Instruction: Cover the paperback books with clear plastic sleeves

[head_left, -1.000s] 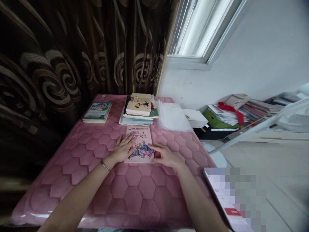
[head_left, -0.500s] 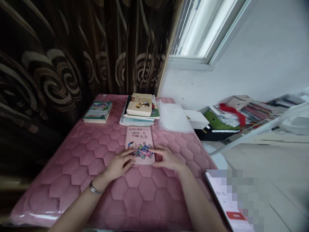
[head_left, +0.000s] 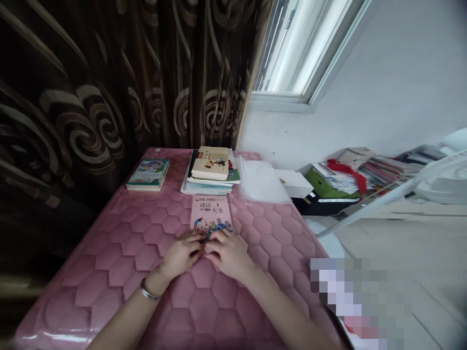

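A pink-covered book [head_left: 210, 211] with cartoon figures and Chinese characters lies flat on the pink padded mattress [head_left: 146, 272]. At its near edge my left hand [head_left: 185, 252], a silver bangle on the wrist, is closed with the fingers on the cover and the thumb by the edge. Close beside it, my right hand [head_left: 228, 253] grips the same near edge, fingers bent over the cover. Together the hands hide the lower part of the cover.
Behind the book stands a stack of books and papers topped by a beige book [head_left: 209, 165]. Green-covered books [head_left: 149, 174] lie at the far left. White plastic sheets [head_left: 262, 180] and a white box [head_left: 294, 182] are at right. A dark patterned curtain [head_left: 146, 87] borders the left.
My right hand has moved left from the book's right side to the middle of its near edge, beside my left hand. The book stays in place; the camera view has shifted slightly.
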Available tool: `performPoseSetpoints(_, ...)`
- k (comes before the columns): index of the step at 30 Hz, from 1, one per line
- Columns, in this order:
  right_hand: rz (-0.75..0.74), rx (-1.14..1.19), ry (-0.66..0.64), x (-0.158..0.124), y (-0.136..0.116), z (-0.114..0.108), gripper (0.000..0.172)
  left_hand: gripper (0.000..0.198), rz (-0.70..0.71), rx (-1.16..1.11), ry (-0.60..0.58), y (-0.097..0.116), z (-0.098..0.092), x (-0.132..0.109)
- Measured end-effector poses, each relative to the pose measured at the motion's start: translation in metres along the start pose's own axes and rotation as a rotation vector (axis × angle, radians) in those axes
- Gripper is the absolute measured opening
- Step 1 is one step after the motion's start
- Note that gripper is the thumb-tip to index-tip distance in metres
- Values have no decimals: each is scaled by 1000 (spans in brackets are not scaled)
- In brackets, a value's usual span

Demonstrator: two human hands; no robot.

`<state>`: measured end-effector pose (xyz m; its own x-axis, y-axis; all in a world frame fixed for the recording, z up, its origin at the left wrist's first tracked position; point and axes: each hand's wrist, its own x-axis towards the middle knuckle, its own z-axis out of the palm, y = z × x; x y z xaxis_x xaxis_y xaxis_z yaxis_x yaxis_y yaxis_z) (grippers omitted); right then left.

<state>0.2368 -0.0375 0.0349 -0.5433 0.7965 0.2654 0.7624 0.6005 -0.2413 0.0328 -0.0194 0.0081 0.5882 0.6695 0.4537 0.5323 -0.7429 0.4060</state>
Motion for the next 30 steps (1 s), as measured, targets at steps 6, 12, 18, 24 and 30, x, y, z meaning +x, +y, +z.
performPoseSetpoints(6,-105,-117,100,6,-5,34,10,14,19,-36,12,-3,3,0)
performPoseSetpoints(12,-75,-22,174,-11,17,27,5,18,-6,-118,-11,-11,-3,-2)
performPoseSetpoints(18,-45,78,232,-39,44,18,17,18,-32,-198,-92,-20,-15,-8)
performPoseSetpoints(24,-37,155,269,-50,56,18,20,17,-43,-246,-77,-22,-14,-11)
performPoseSetpoints(30,-52,186,309,-51,56,16,20,16,-56,-270,-84,-21,-15,-14)
